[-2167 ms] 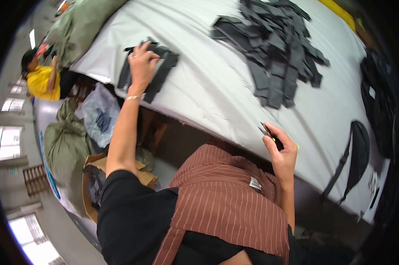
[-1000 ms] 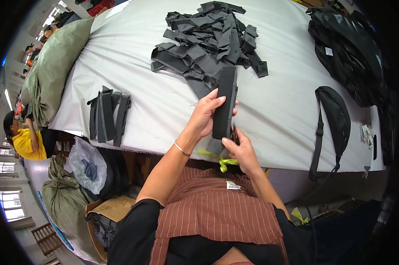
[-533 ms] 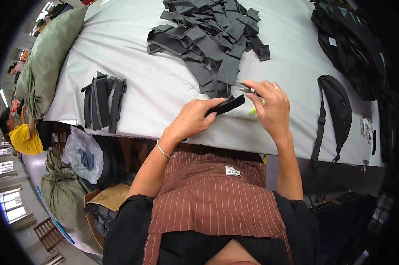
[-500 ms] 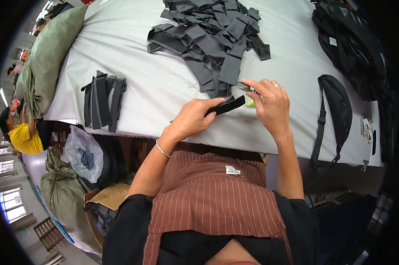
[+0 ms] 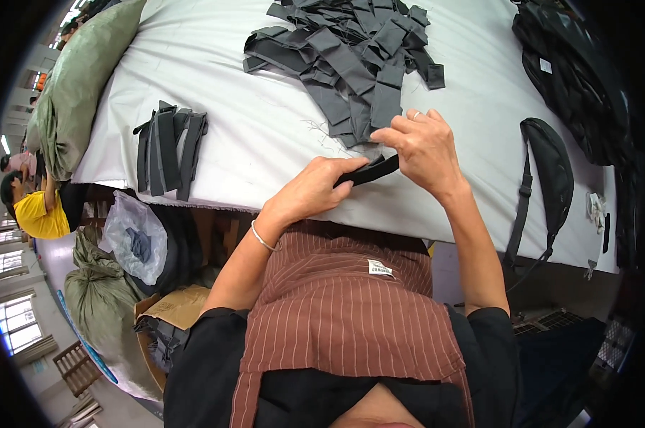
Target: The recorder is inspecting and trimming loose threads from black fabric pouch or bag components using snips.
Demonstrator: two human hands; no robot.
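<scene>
Left hand point(image 5: 311, 189): pinched shut on black strip point(image 5: 376, 171), forearm in from near left.
Right hand point(image 5: 423, 148): curled at strip's right end, knuckles up; grip hidden, can't tell.
Strip: above white table point(image 5: 258, 135), near side.
Far: loose strip pile point(image 5: 358, 64), close.
Left: strip stack point(image 5: 167, 153).
Right: waist bag point(image 5: 550, 171).

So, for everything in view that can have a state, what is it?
Held strip: gripped, partly covered
Left hand: closed on that strip
Right hand: curled, grip hidden
Large strip heap: loose, jumbled
Small strip pile: roughly aligned, overlapping
Black waist bag: lying down
Clear plastic bag: dark cloth inside
Cardboard box: open, dark pieces inside
</scene>
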